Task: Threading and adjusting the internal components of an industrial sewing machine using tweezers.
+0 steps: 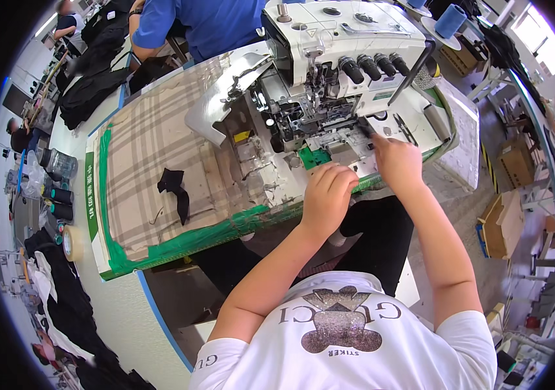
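Note:
In front of me stands a white overlock sewing machine (pixel 355 32) with its front cover swung open, so the metal loopers and feed parts (pixel 316 120) show. My right hand (pixel 399 162) is closed in a pinch at the right of these parts, on a thin dark tool (pixel 364 128) whose kind I cannot make out. At the machine's front edge, beside a green patch (pixel 314 156), my left hand (pixel 329 195) has its fingers curled together; whatever they may hold is hidden. A pair of dark tweezers (pixel 405 129) lies on the white bed right of my right hand.
Plaid cloth edged with green tape (pixel 154 130) covers the table at left, with a black fabric scrap (pixel 174 192) on it. A tape roll (pixel 70 242) and dark garments are farther left. Beyond the table sits a person in blue (pixel 219 26). Cardboard boxes (pixel 503 224) stand at right.

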Action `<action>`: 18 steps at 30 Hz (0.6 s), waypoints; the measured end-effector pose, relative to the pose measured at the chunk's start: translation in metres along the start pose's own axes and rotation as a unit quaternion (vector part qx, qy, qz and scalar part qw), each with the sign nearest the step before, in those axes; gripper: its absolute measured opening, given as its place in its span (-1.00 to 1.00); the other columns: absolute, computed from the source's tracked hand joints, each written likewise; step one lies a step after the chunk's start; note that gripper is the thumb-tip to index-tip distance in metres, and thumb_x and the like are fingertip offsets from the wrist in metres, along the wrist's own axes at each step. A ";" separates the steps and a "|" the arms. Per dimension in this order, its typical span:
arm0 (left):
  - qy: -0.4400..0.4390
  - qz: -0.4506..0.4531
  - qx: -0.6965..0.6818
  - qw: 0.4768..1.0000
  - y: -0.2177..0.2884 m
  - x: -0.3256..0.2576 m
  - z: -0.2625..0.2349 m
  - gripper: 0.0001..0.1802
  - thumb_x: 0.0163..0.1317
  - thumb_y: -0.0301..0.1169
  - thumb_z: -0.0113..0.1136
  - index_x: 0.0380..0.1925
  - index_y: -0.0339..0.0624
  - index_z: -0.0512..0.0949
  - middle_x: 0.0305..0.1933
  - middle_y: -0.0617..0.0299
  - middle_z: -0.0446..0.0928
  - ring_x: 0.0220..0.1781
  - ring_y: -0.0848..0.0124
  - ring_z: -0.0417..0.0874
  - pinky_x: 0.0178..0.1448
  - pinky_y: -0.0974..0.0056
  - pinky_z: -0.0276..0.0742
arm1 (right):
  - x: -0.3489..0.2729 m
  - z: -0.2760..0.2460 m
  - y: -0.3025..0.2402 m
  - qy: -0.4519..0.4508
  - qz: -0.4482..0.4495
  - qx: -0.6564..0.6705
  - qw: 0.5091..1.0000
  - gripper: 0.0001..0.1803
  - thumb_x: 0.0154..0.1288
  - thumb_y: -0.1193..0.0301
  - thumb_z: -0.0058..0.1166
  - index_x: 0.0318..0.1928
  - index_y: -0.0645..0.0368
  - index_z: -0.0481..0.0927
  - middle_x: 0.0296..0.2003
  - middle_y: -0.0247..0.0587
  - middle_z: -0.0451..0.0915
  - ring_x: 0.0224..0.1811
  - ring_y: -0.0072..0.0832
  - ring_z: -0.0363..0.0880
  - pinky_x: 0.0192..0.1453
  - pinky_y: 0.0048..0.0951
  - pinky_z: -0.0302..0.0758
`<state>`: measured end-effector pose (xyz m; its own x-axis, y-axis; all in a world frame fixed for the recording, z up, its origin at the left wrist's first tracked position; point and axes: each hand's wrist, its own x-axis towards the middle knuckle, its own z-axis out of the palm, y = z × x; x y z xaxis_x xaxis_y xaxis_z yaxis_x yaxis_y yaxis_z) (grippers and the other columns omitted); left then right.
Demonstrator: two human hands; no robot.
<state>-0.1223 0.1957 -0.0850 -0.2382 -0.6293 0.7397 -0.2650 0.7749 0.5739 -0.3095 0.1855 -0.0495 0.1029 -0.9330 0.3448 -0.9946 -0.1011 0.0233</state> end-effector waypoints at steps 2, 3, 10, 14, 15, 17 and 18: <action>0.007 -0.004 -0.006 1.000 0.003 -0.001 -0.007 -0.80 0.07 -0.56 0.31 -0.29 -0.18 0.53 -0.23 0.16 0.56 -0.16 0.11 0.56 -0.03 0.09 0.49 | -0.002 -0.003 -0.017 -0.014 -0.054 0.046 0.997 -0.85 0.28 0.36 0.02 -0.23 0.03 0.64 -0.55 -0.20 0.63 -0.54 -0.16 0.65 -0.47 -0.17 0.55; 0.014 -0.018 -0.017 1.000 0.006 -0.002 -0.010 -0.84 0.14 -0.55 0.28 -0.27 -0.20 0.54 -0.24 0.13 0.58 -0.16 0.09 0.57 -0.04 0.10 0.50 | -0.004 -0.008 -0.019 -0.015 -0.057 0.047 0.997 -0.85 0.28 0.36 0.02 -0.23 0.03 0.64 -0.55 -0.20 0.63 -0.54 -0.16 0.65 -0.47 -0.17 0.55; 0.041 -0.025 -0.086 0.995 0.022 -0.002 -0.020 -0.82 0.16 -0.57 0.24 -0.21 -0.24 0.55 -0.20 0.09 0.59 -0.18 0.09 0.59 -0.08 0.13 0.51 | 0.005 0.002 -0.023 -0.045 0.065 -0.028 0.997 -0.88 0.28 0.38 0.04 -0.25 0.04 0.64 -0.51 -0.14 0.65 -0.49 -0.13 0.67 -0.38 -0.10 0.57; 0.045 -0.014 -0.099 0.994 0.023 -0.003 -0.025 -0.83 0.17 -0.57 0.23 -0.21 -0.25 0.56 -0.18 0.09 0.59 -0.17 0.10 0.60 -0.08 0.14 0.51 | -0.003 -0.016 -0.033 -0.019 -0.017 0.098 0.995 -0.81 0.27 0.38 0.07 -0.15 0.04 0.68 -0.52 -0.14 0.65 -0.48 -0.12 0.66 -0.39 -0.13 0.57; 0.042 -0.013 -0.103 0.994 0.023 -0.004 -0.026 -0.83 0.17 -0.57 0.23 -0.21 -0.25 0.56 -0.18 0.10 0.60 -0.16 0.11 0.60 -0.07 0.13 0.51 | -0.003 -0.017 -0.032 -0.004 0.021 0.071 0.997 -0.81 0.27 0.39 0.07 -0.15 0.04 0.68 -0.53 -0.15 0.64 -0.50 -0.12 0.66 -0.42 -0.15 0.57; 0.040 -0.010 -0.110 0.993 0.026 -0.003 -0.025 -0.82 0.17 -0.57 0.23 -0.20 -0.25 0.56 -0.17 0.10 0.60 -0.15 0.11 0.60 -0.06 0.13 0.52 | 0.000 -0.013 -0.022 0.055 0.075 0.026 0.995 -0.82 0.29 0.37 0.04 -0.18 0.04 0.67 -0.55 -0.16 0.64 -0.53 -0.11 0.65 -0.49 -0.20 0.56; 0.040 -0.009 -0.114 0.993 0.029 -0.002 -0.024 -0.82 0.17 -0.57 0.23 -0.20 -0.25 0.56 -0.17 0.11 0.60 -0.15 0.11 0.60 -0.05 0.13 0.52 | 0.002 -0.006 -0.024 0.002 0.083 0.001 0.997 -0.80 0.30 0.35 0.02 -0.17 0.04 0.67 -0.55 -0.15 0.64 -0.53 -0.11 0.65 -0.48 -0.19 0.56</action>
<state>-0.1066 0.2206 -0.0617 -0.1579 -0.6431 0.7493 -0.0476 0.7629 0.6447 -0.2856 0.1883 -0.0435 -0.0628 -0.9357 0.3471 -0.9979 0.0534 -0.0363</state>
